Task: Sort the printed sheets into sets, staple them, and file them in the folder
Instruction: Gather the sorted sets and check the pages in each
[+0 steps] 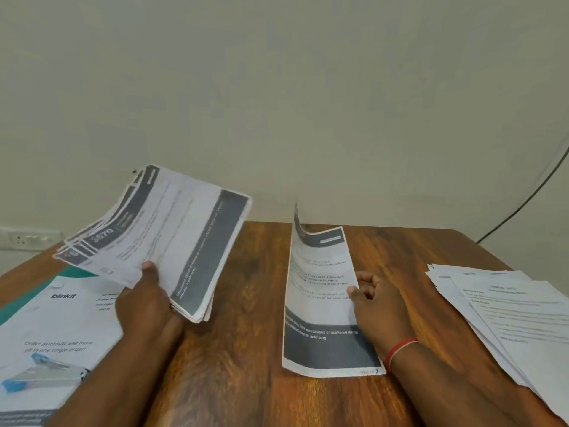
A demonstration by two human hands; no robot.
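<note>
Right grip (377,306) pinches a sheet (323,303) (long axis away), pile (508,318) to its right; left grip (144,300) clasps the stack (160,229).

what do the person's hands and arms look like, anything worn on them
The left hand and right hand are bare, with no gloves. No sleeves are in view on either forearm. A thin red thread band circles the right wrist.

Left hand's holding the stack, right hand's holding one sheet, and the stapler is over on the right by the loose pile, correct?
Not quite: the head view shows the stapler on the left, on the blinkit page, not by the pile. The left hand does hold the stack and the right hand one sheet.
</note>
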